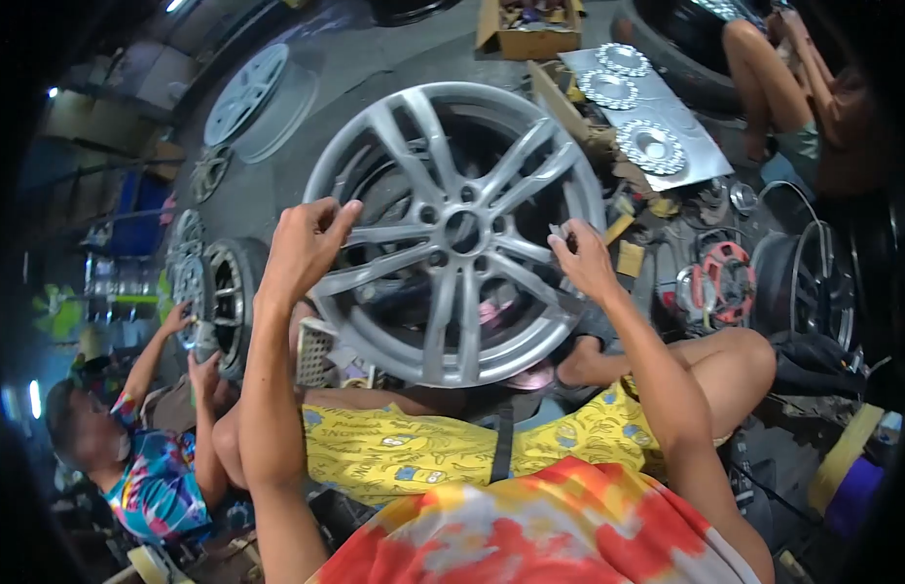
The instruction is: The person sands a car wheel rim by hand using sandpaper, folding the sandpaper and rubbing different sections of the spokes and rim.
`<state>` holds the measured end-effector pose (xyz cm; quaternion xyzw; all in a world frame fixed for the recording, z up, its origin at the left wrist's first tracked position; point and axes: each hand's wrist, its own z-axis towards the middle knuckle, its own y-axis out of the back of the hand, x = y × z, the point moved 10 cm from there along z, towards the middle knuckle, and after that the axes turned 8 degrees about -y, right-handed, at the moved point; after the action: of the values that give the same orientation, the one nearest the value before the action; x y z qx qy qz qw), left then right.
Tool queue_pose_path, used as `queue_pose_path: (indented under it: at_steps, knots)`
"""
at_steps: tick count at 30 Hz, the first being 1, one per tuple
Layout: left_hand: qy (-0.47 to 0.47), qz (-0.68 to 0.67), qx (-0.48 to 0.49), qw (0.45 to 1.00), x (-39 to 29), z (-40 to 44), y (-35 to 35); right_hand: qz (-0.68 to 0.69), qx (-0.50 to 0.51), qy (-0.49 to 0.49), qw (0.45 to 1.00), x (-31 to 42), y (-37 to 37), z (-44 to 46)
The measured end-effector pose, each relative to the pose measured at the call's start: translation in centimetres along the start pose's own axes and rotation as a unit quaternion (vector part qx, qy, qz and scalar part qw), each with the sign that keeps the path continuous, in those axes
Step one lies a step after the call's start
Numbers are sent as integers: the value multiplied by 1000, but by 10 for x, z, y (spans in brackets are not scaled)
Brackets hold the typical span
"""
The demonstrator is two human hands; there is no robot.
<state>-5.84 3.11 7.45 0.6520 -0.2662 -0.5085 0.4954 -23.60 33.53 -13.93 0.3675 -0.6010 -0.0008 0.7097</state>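
Observation:
A silver alloy wheel rim (pixel 420 234) with paired spokes lies face up in front of my lap. My left hand (pixel 308 243) is over its left edge, fingers loosely curled and thumb held apart, with nothing visible between them. Over the right-hand spokes, my right hand (pixel 584 261) is closed in a pinch. A small pale piece (pixel 558 232) shows at those fingertips; its kind is too small to make out. Whether either hand touches the rim is unclear.
Chrome ring-shaped parts (pixel 651 146) lie on a silver sheet (pixel 698 146) beyond the rim. At left, a co-worker (pixel 146 457) handles another wheel (pixel 192 292). Another person (pixel 783 97) sits at upper right. A red reel-like object (pixel 730 282) and a dark rim (pixel 801 287) are at right.

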Motion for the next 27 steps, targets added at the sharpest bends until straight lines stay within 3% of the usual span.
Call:
queue_pose_path:
  at_steps: [3, 4, 6, 7, 10, 14, 16, 20, 22, 26, 27]
  knots:
    - [41, 72, -38, 996, 62, -25, 22, 39, -13, -16, 999, -20, -27, 4]
    - [61, 84, -25, 994, 76, -37, 21, 26, 11, -91, 995, -32, -35, 5]
    - [108, 62, 34, 992, 110, -66, 0, -40, -39, -60, 997, -26, -31, 4]
    - [163, 18, 104, 981, 114, -82, -14, -42, -37, -58, 997, -22, -30, 2]
    - [167, -136, 179, 960, 120, -123, -70, -70, -45, -75, 994, -16, -30, 3]
    - [169, -328, -33, 929, 96, -148, -95, -73, -62, -95, 991, -17, -30, 3]
    - [139, -179, -70, 971, 106, -139, -99, -90, -69, -118, 986, -26, -27, 8]
    - [155, -141, -70, 975, 129, -129, -94, -83, -74, -125, 986, -25, -28, 7]
    - [145, -107, -114, 977, 136, -103, -85, -72, -60, -140, 986, -42, -36, 8]
    - [56, -51, -174, 982, 118, -9, -21, 94, -18, -240, 966, -40, -76, -35]
    - [52, -33, -150, 987, 107, 17, -10, 116, -10, -265, 957, -26, -81, -47]
